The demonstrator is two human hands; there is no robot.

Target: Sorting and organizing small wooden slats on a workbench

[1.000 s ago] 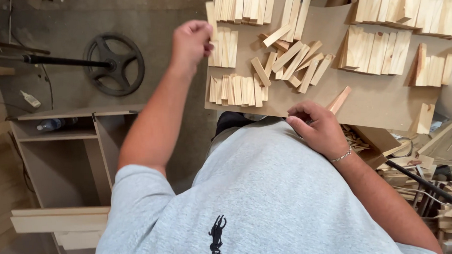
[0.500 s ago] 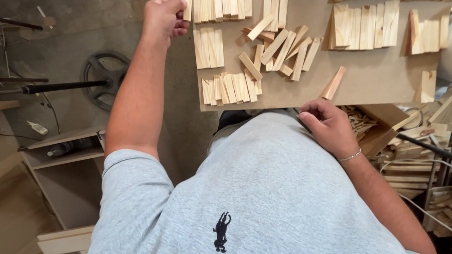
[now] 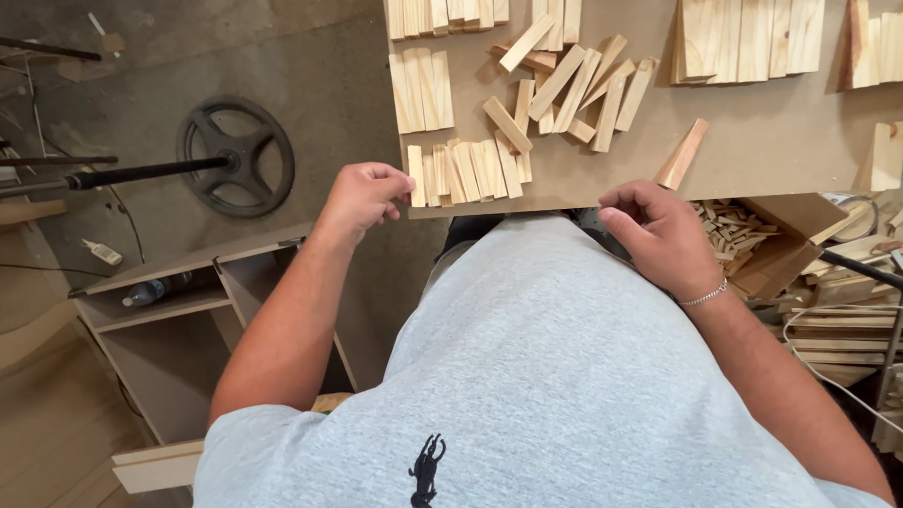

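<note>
Table [image 3: 775, 145]: a flat brown board carried all the wood pieces; its near edge lay against the person's waist, so everything on it sat within arm's reach.
Cabinet [image 3: 179, 325]: an open, unfinished shelf unit stood on the floor well to the left of the table, a bottle lying on its shelf.
Wheel [image 3: 237, 156]: a dark spoked wheel on a long bar lay on the floor left of the table, clear of the work.
Box [image 3: 762, 240]: an open carton of small offcuts sat just below the table's near right corner, apparently kept there as a handy bin.
Sorted rows [image 3: 749, 34]: pale wedges lay side by side in neat rows along the table's far edge, seemingly grouped by size.
Loose heap [image 3: 568, 83]: wedges lay crossed and tilted at the table's middle, unsorted.
Near row [image 3: 464, 171]: short wedges stood lined up along the table's near edge, nearest the left hand.
Single wedge [image 3: 682, 154]: one piece lay alone and slanted on the table, right of the heap.
Right hand [image 3: 662, 236]: it rested at the table's near edge with fingers curled; whether it held anything, I could not tell.
Left hand [image 3: 363, 196]: it hung at the table's near left corner, fingers pinched narrow, touching or almost touching the near row's end piece; a grip could not be confirmed.
</note>
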